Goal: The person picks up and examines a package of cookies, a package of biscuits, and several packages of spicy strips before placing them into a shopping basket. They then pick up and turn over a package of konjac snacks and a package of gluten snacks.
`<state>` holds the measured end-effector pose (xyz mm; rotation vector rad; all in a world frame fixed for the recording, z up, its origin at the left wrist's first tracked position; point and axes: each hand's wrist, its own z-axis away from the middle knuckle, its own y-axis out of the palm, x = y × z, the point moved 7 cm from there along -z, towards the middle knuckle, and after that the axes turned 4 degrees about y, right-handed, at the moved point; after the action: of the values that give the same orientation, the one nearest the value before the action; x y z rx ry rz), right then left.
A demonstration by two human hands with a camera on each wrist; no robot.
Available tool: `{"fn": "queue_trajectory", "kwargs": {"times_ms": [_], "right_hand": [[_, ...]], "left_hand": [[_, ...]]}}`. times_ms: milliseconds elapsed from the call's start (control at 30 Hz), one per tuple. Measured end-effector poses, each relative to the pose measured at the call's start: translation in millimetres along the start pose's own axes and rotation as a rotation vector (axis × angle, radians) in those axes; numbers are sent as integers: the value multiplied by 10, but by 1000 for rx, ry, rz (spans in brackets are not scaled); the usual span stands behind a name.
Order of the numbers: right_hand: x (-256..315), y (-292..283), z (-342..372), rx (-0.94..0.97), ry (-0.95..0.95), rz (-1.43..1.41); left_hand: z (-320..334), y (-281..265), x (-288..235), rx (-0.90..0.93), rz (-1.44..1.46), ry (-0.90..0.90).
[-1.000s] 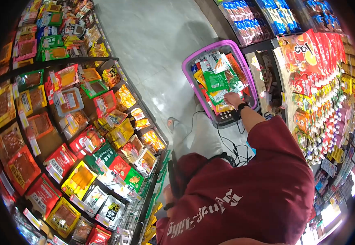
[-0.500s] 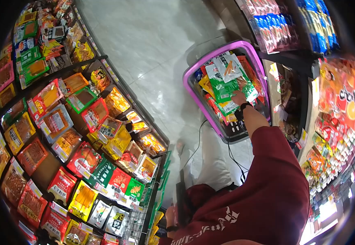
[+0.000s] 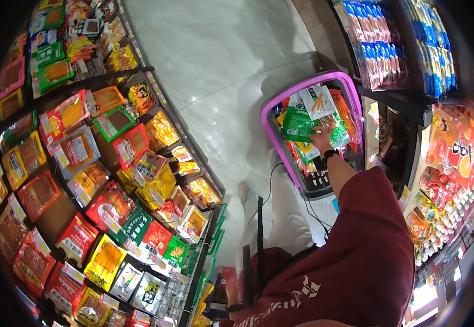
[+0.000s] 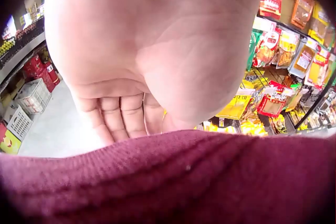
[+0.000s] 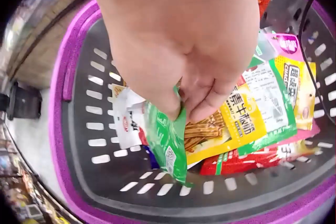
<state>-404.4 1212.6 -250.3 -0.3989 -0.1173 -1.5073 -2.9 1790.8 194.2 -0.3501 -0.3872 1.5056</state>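
Observation:
My right hand is inside the purple-rimmed shopping basket. In the right wrist view its thumb and fingers pinch the edge of a green snack packet. A yellow snack packet lies right beside those fingers, with a red packet under it. The head view shows a white packet picturing orange sticks on top of the pile. My left hand hangs low by my side, fingers loosely bent and nothing seen in it. The maroon sleeve hides part of its fingers in the left wrist view.
A long sloping shelf of packaged snacks runs along the left. On the right stand racks of blue-and-pink packets and red-orange bags. Black cables hang near the basket and my legs. Grey tiled floor lies between the shelves.
My head view has shifted, so the basket appears farther right and lower. My right hand has stayed among the packets, and the green packet now sits farther left of the white one.

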Motion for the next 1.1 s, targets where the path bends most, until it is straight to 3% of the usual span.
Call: {"fn": "queue_trajectory", "kwargs": {"times_ms": [67,100,167,233,267,333,367,400,433,467,500,567,700,767,867,967,1100], "right_hand": [[211,89,351,2,-66,-92],[322,122,532,30,-39,-163],[545,189,1001,156,16,-314],[626,223,1194,343,28,-353],[620,268,1212,464,22,-342],[1084,505,2006,556,-60,-205],[1187,665,2248,661,-87,-161],[1263,819,2479,766,-106,-108],[1417,970,2825,795,-160,-2],[1498,1119,3131,824,-213,102],[1171,1227,2649,858,-284,274],[1363,1670,3433,1022,-376,476],[1112,2387,4653,1197,-554,931],[873,2597,5437,1422,-725,1033],[397,2713,6344,1486,-1294,1402],[3,2801,6554,1503,-1252,1442],[-179,2795,6710,1470,-1014,1280]], "left_hand": [[36,116,70,-105,376,-127],[36,158,29,-107,405,-116],[-123,177,-156,-67,-9,179],[-113,196,-458,-122,-138,197],[-87,199,-705,-135,-69,296],[-56,164,-979,-189,87,482],[-146,168,-908,-243,83,356],[-158,112,-1021,-272,86,453],[-104,9,-1188,-351,-33,347],[-137,-70,-1270,-397,123,404],[204,-364,-1768,-437,172,358],[390,-635,-2200,-513,355,565],[777,-878,-2815,-471,579,680],[717,-699,-2810,-326,947,634],[484,-589,-2606,-204,1264,716],[410,-651,-2257,-219,1241,805],[379,-901,-1894,-267,1172,877]]}}
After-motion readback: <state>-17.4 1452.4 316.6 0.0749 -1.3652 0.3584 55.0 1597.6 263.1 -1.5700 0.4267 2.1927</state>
